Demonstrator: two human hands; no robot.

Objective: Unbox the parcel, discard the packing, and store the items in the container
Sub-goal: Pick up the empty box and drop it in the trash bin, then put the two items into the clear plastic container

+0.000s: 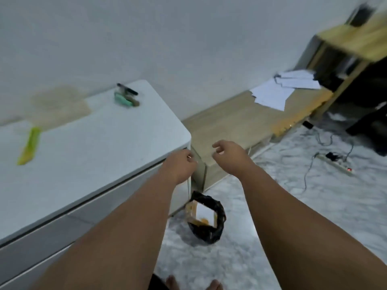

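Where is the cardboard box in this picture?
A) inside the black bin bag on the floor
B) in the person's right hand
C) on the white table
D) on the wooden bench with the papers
A: the cardboard box sits inside the black bin bag on the floor, below the white table.

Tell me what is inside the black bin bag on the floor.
A brown cardboard box, white on its upward face, lies tilted in the black bin bag and fills most of its mouth. Anything beneath the box, and the bag's bottom, is covered from view.
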